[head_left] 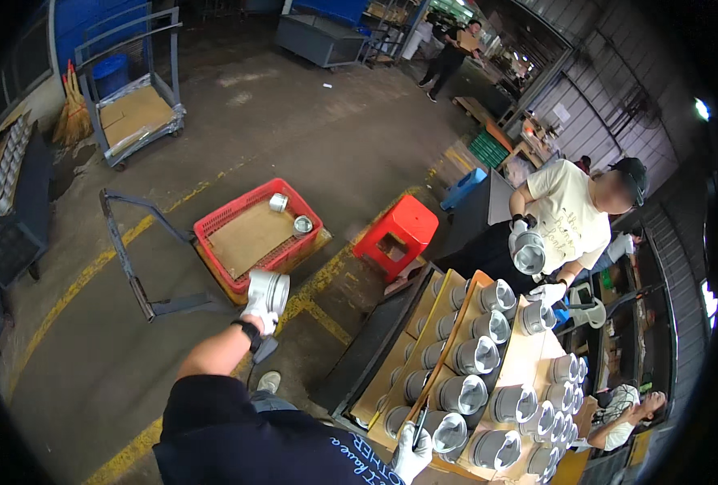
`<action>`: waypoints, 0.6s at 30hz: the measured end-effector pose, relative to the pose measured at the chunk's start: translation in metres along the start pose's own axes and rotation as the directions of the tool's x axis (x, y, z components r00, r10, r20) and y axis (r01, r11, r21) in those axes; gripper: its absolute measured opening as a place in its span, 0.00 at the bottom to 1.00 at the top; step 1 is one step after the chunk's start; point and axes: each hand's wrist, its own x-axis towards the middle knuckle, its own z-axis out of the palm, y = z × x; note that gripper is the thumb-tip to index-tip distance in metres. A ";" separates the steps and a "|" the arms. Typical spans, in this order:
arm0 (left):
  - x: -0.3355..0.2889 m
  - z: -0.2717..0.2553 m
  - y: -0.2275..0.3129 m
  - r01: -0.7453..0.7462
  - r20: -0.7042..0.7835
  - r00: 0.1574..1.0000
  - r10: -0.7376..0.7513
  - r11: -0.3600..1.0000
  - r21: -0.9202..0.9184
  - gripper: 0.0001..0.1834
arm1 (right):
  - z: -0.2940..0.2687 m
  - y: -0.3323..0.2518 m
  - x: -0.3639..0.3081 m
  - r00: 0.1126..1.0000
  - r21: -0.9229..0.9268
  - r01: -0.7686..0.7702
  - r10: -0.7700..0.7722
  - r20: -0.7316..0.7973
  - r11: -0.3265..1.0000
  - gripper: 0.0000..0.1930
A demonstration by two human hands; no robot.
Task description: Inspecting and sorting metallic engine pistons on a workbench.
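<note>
My left hand, in a white glove, is closed round a silver metal piston held out beside the red plastic crate. Cardboard lines the crate, and one piston and another piston stand in its far right part. My right hand, also gloved, grips a dark pen at the near edge of the workbench. Rows of pistons cover the bench on cardboard sheets, close to that hand.
Across the bench a co-worker in a cream shirt and white gloves holds a piston. A red stool stands between crate and bench. The crate rests on a trolley with a grey handle. A wheeled cart is farther left.
</note>
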 end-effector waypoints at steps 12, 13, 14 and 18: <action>-0.075 0.141 0.011 -0.403 0.493 0.831 0.257 0.890 0.215 0.09 | 0.034 0.046 0.008 1.000 0.371 -0.008 0.012 -0.007 0.929 0.09; -0.081 0.124 -0.006 -0.318 0.480 0.860 0.172 0.917 0.240 0.09 | 0.033 0.035 0.006 0.998 0.296 -0.049 0.038 0.042 0.954 0.09; -0.087 0.109 -0.019 -0.205 0.455 0.888 0.065 0.942 0.264 0.09 | 0.035 0.029 0.004 0.998 0.300 -0.055 0.040 0.056 0.952 0.09; -0.097 0.085 -0.044 0.102 0.333 0.930 -0.154 0.981 0.168 0.11 | 0.031 -0.033 -0.007 0.970 0.349 -0.157 0.077 0.231 0.924 0.12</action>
